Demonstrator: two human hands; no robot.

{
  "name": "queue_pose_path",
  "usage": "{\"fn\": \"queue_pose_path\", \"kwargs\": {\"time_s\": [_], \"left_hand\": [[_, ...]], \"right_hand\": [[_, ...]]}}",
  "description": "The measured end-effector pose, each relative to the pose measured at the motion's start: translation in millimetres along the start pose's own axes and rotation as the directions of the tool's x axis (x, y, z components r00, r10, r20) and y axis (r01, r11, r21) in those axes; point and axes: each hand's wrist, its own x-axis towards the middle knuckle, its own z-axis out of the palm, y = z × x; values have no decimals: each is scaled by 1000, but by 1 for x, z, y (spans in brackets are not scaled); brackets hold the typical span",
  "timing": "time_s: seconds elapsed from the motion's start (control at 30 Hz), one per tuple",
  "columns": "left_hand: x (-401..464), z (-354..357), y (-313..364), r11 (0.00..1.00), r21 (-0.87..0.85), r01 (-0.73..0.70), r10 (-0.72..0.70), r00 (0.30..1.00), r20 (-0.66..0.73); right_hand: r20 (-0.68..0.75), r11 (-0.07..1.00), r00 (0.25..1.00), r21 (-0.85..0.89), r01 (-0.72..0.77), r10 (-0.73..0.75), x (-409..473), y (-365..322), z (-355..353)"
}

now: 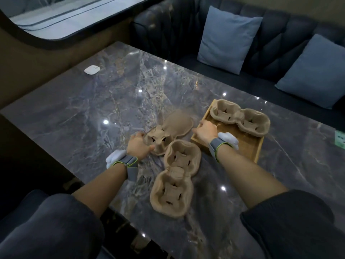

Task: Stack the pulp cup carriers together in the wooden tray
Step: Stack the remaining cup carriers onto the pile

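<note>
While both arms reach forward over the table, findings are as follows.

Table: grey marbled table (pixel 93 113), glossy, with light reflections; it carries all the items listed below.

Wooden tray: wooden tray (pixel 248 146) lies on the right part of the table, with its long axis running away from the viewer.

Carrier in tray: one pulp cup carrier (pixel 240 116), cups upward, sits across the far end of the tray; its right end overhangs the tray rim.

Tilted carrier: second carrier (pixel 168 133) is on the table left of the tray, its near end raised and turned toward the viewer, its far end blurred.

Near carrier: third carrier (pixel 177 178) lies cups upward on the table, closest to the viewer, just beside the tilted one.

Left hand: left hand (pixel 139 144) is closed on the near left edge of the tilted carrier, fingers wrapped over the rim.

Right hand: right hand (pixel 206 130) rests on the near left rim of the tray, fingers curled over the edge; it is apart from the carrier in the tray.

Wrists: each carries a grey strap with a white pad.

Other items: small white device (pixel 92 69) at the far left of the table; bench seat with blue cushions (pixel 228 39) behind.
</note>
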Motion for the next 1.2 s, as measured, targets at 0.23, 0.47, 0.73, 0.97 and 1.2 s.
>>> {"fn": "queue_pose_path", "kwargs": {"time_s": [0.23, 0.47, 0.73, 0.97, 1.2], "left_hand": [[27, 17, 3, 998, 60, -20, 14, 996, 92], [35, 32, 0, 1000, 3, -18, 18, 999, 50], [46, 24, -4, 998, -57, 17, -13, 997, 77], [55, 3, 1, 916, -367, 161, -149, 987, 60], [35, -20, 17, 590, -745, 310, -144, 949, 281]], "right_hand": [[152, 979, 987, -186, 88, -60, 50, -17, 10], [161, 972, 982, -196, 133, -101, 74, -17, 26], [122, 986, 984, -90, 142, -131, 80, -13, 28], [137, 990, 980, 28, 139, -142, 83, -18, 15], [60, 945, 998, 325, -29, 10, 80, -19, 1]]}}
